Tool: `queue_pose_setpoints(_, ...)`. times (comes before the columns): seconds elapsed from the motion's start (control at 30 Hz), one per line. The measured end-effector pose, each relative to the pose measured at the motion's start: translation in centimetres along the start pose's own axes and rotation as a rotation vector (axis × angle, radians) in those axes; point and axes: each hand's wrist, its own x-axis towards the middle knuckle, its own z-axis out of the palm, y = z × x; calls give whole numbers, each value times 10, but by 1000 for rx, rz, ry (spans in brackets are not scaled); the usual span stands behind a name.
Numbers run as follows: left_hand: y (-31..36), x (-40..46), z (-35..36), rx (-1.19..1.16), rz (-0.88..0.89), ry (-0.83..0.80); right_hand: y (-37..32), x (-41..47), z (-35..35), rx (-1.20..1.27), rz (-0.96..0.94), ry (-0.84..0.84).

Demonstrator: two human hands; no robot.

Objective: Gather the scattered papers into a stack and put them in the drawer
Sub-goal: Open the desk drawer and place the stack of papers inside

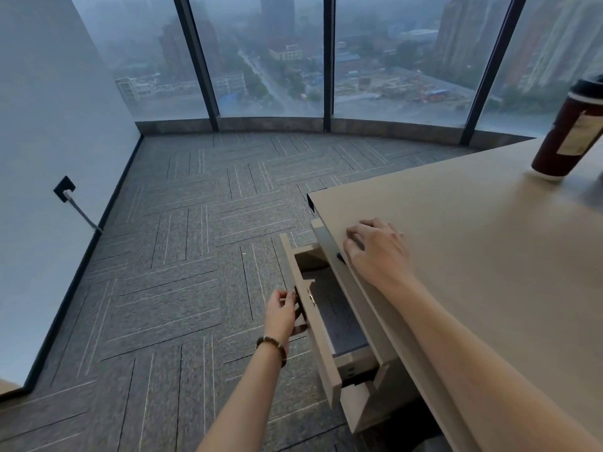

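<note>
The top drawer (321, 349) of a beige cabinet under the desk stands partly pulled out. A sheet of paper (339, 316) with faint print lies inside it. My left hand (283, 313) grips the handle on the drawer's front, fingers curled round it. My right hand (375, 249) rests on the left edge of the desk top (473, 256), fingers bent over the rim and holding nothing. No loose papers show on the desk.
A dark red takeaway cup (566, 132) with a black lid stands at the desk's far right. Grey patterned carpet (182, 256) covers the floor up to the tall windows. A wall socket (64, 189) with a cable sits low on the left wall.
</note>
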Motion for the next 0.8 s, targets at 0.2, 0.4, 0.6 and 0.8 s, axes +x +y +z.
queue_pose_setpoints(0.2, -2, 10, 32, -13, -40, -45, 0, 0, -1, 5, -8, 10)
queue_pose_setpoints(0.4, -2, 14, 52, -47, -67, -84, -1, 1, 2, -63, 48, -61)
queue_pose_setpoints(0.6, -6, 18, 70, -71, -76, -101, -2, 2, 6, -163, 27, -123)
queue_pose_setpoints(0.8, -8, 20, 77, -98, -76, -93, -4, 2, 9, -206, 12, -140)
